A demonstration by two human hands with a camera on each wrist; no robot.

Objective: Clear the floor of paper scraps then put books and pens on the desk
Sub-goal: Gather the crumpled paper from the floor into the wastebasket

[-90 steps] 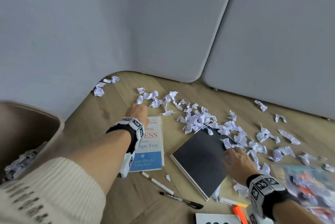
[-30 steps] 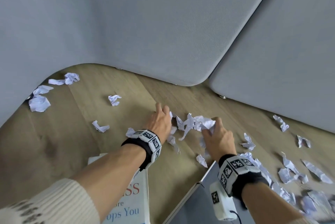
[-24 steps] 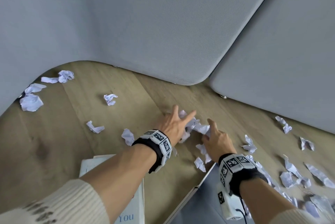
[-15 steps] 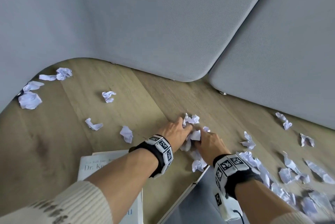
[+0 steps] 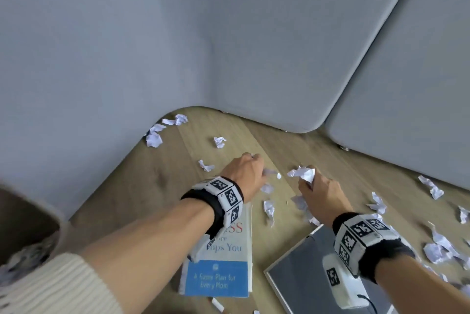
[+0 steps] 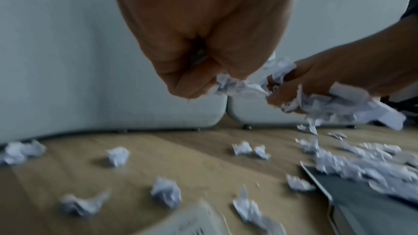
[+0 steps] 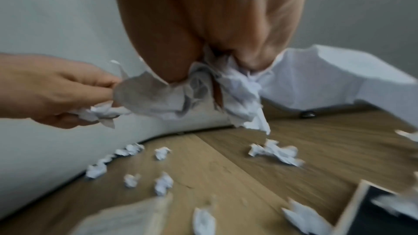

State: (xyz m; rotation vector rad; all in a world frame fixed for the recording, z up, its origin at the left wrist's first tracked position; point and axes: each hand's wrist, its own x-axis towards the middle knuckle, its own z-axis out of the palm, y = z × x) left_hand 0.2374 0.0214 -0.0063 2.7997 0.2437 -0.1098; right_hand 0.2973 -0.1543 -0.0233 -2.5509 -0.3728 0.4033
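Both hands are raised a little above the wooden floor [image 5: 157, 186], each clutching crumpled white paper scraps. My left hand [image 5: 248, 174] is closed on a small wad [image 6: 235, 87]. My right hand [image 5: 315, 189] grips a bigger bunch [image 5: 302, 174], and pieces hang from it [image 7: 239, 99]. Loose scraps [image 5: 269, 208] lie on the floor between and around the hands. A white and blue book [image 5: 221, 257] lies under my left wrist. A dark-covered book [image 5: 300, 280] lies under my right wrist.
Grey fabric panels [image 5: 229, 47] wall in the floor at the back and left. More scraps sit near the panel corner [image 5: 155, 138] and in a heap at the right [image 5: 442, 250]. A brown bin [image 5: 23, 232] with paper inside shows at the left edge. A pen tip [image 5: 217, 304] pokes out below the book.
Both hands gathered scraps from the pile on the floor, closed on them and lifted. The view has pulled back, and the bin is in sight at the left again.
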